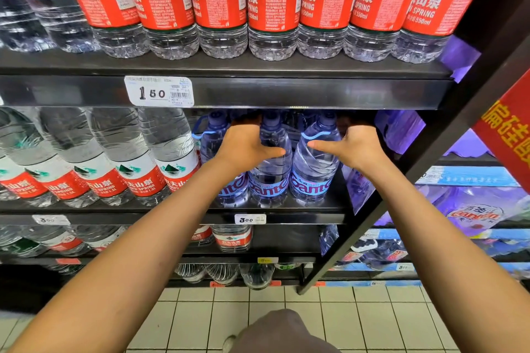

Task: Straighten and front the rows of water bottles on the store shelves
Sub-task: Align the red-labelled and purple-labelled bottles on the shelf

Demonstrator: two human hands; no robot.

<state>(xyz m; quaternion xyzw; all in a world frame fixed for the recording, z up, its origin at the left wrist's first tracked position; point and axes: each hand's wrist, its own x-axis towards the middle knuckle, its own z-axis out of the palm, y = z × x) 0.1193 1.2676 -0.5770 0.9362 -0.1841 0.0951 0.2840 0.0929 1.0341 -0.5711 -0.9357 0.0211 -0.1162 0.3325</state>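
Head view shows both arms reaching into the middle shelf [286,203], where the blue-tinted bottles stand at its right end. The left hand [246,146] wraps round the neck and shoulder of the middle blue bottle [268,172], thumb lying across its front and fingers curled out of sight behind it. The right hand [355,146] grips the right blue bottle [312,169] the same way, thumb pointing inward across its shoulder. Holding high by the shoulders probably lets each bottle be drawn forward and turned without tipping under the low shelf above; taking two at once should keep them level with each other.

A third blue bottle [213,146] stands just left of the pair, partly behind the left forearm. All three have clear ribbed bodies, blue caps with carry loops, and a purple label with red script facing roughly outward, standing close to the front lip above the price tag [250,219]. More bottles seem to stand behind them, too dark to count. To the left, the red-labelled bottles [114,169] lean in a tidy row.
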